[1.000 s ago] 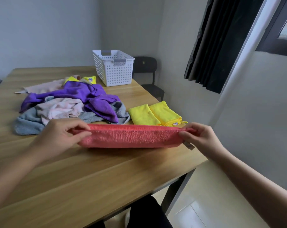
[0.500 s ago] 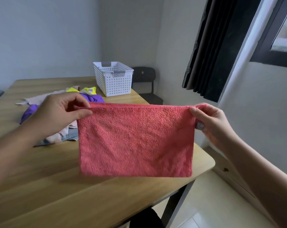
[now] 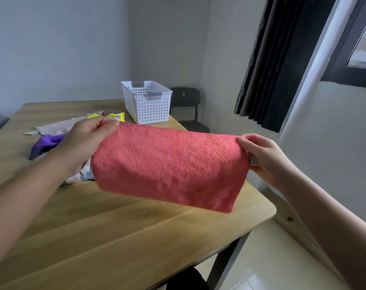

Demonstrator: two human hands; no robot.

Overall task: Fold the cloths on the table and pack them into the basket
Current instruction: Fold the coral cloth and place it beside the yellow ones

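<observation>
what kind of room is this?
Likely a small room in a home: wooden table by a window with a dark curtain, black chair in the corner, white basket and cloths for folding.

Plain grey-white walls (image 3: 62, 49) meet in a corner at twelve o'clock. A light wooden bench (image 3: 136, 237) on black metal legs fills the lower left. A black plastic chair (image 3: 186, 105) stands past its far end at one o'clock. At two o'clock, dark pleated curtains (image 3: 272, 70) hang beside a daylit black-framed window (image 3: 358, 49). Pale floor tiles (image 3: 261, 258) show at five o'clock.
</observation>
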